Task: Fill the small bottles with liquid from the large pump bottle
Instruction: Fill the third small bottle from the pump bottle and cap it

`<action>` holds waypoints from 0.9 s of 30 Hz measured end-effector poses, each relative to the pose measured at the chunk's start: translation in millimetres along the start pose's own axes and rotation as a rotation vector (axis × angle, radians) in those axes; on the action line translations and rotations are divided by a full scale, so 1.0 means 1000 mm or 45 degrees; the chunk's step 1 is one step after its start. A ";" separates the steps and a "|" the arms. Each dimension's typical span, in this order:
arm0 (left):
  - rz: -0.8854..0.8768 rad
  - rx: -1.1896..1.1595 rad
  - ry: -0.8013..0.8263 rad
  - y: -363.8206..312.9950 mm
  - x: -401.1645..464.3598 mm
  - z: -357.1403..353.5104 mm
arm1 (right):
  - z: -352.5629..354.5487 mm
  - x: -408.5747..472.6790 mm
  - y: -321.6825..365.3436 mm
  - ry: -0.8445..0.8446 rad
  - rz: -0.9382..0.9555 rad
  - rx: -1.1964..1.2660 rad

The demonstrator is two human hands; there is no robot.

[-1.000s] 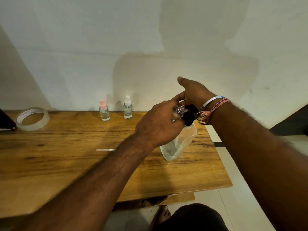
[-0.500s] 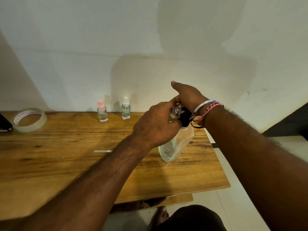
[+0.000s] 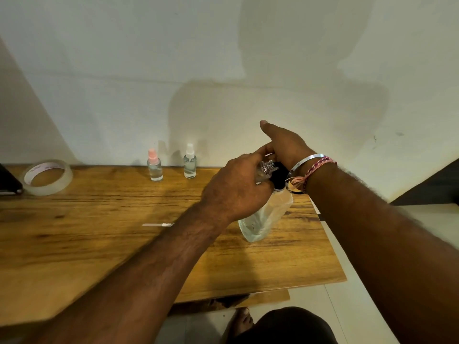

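Observation:
The large clear pump bottle stands tilted near the right end of the wooden table. My right hand lies over its black pump head, thumb sticking out; its fingers are mostly hidden. My left hand grips a small clear open-necked bottle held against the pump head. Two more small bottles stand at the wall, both with clear liquid: one with a pink cap and one with a white cap.
A roll of clear tape lies at the far left beside a dark object at the frame edge. A thin white strip lies mid-table. The table's right edge runs just past the pump bottle; my bare foot shows below.
Both hands stay together at the pump head. My right hand has shifted only slightly, and the standing bottles have not moved.

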State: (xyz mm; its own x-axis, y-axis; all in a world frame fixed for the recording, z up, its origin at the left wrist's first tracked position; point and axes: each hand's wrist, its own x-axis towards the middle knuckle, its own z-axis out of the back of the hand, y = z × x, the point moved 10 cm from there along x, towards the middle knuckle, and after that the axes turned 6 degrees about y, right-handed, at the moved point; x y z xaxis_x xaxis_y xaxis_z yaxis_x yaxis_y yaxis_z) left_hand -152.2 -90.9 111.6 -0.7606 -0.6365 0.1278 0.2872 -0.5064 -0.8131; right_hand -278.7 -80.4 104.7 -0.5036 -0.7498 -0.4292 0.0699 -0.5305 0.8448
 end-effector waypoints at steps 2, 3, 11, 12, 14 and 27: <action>-0.016 -0.036 -0.003 -0.002 0.001 0.001 | 0.000 -0.002 0.006 0.021 -0.010 -0.011; -0.011 -0.046 -0.008 -0.002 0.002 0.002 | 0.000 -0.002 0.008 0.037 -0.019 -0.017; -0.020 -0.044 -0.001 -0.004 0.003 0.001 | -0.003 -0.006 0.002 0.132 -0.107 0.022; -0.025 -0.042 -0.001 -0.004 0.003 0.002 | -0.002 -0.008 0.002 0.117 -0.088 0.022; -0.032 -0.030 -0.007 -0.003 0.004 0.002 | -0.001 -0.008 0.005 0.080 -0.039 0.006; 0.023 -0.026 -0.022 0.006 0.001 0.000 | -0.001 0.002 0.003 0.007 0.041 -0.079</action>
State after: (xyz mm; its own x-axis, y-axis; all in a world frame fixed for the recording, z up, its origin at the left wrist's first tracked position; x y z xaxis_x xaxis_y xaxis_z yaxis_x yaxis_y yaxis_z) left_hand -151.6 -94.9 106.8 -0.7452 -0.6555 0.1224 0.2888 -0.4827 -0.8268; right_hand -278.5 -84.1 105.9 -0.4956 -0.7690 -0.4037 0.1393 -0.5292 0.8370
